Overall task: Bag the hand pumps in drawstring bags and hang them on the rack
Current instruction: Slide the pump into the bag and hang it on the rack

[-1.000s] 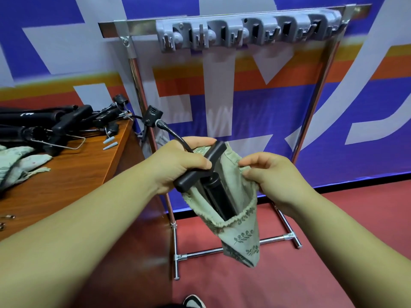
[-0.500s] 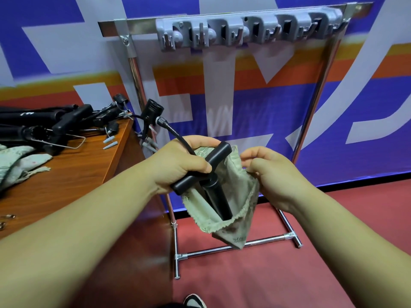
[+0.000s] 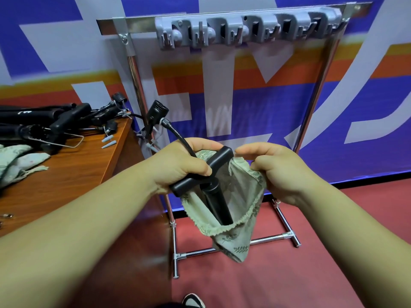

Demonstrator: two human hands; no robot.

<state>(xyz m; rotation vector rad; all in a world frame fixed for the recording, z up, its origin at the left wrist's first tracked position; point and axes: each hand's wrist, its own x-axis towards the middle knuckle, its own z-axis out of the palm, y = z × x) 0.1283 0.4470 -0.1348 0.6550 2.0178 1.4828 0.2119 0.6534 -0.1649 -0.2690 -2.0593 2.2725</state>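
Since a second ago we see the bag (image 3: pixel 231 218) drawn higher up the pump (image 3: pixel 216 201), so less of the black barrel shows above the cloth, and the bag's tip now hangs shorter below our hands. The left hand (image 3: pixel 182 167) is closed around the pump's T-shaped handle near the middle of the frame, thumb pressed on top, with the black hose (image 3: pixel 178 136) curving up and left out of that grip. The barrel drops from the handle into the bag's open mouth, directly below and slightly right of the left hand. The right hand (image 3: pixel 282 172) sits just right of the handle, fingers curled and pinching the bag's rim, holding the mouth open. Behind our hands stands the metal rack (image 3: pixel 320 90), its grey hook strip (image 3: pixel 246 30) across the top of the frame. At left, the wooden table (image 3: pixel 73 170) carries more black pumps (image 3: pixel 44 123) and folded bags (image 3: pixel 17 161)
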